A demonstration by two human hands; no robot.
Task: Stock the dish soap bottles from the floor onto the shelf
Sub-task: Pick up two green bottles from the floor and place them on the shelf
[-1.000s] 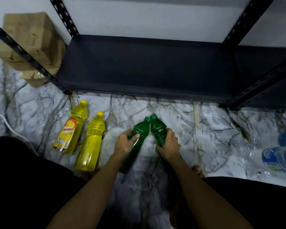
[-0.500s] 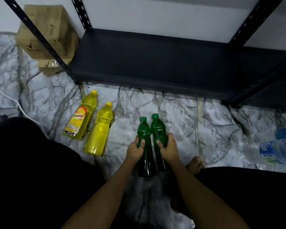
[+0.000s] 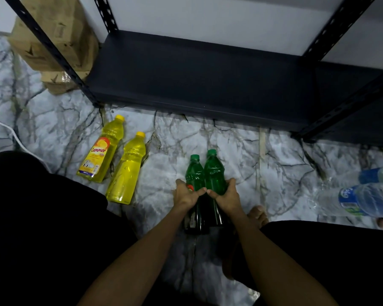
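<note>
- The shelf (image 3: 197, 80), a dark metal board low in the rack at 12 o'clock, carries no bottles, so by my reading the stocking has not begun on this level.
- The floor (image 3: 241, 155) of veined marble holds everything: two yellow dish soap bottles (image 3: 102, 155) lie flat at 10 o'clock, and clear water bottles (image 3: 363, 195) lie at 3 o'clock beside the rack's leg.
- The two green dish soap bottles (image 3: 206, 173), at the centre, have changed most. A second ago they leaned with caps crossing; now they stand side by side, touching, caps toward the shelf, their bases looking clear of the floor, though the shadow below makes that uncertain.
- That suggests the pair has been gathered into one bundle and the lift toward the shelf is starting.
- The left hand (image 3: 186, 196) wraps its bottle from 9 o'clock, thumb across the front by the red label.
- The right hand (image 3: 226, 195) wraps the other from 3 o'clock. The thumbs nearly meet, both hands clamped firmly on the bottles and pressing them together.
</note>
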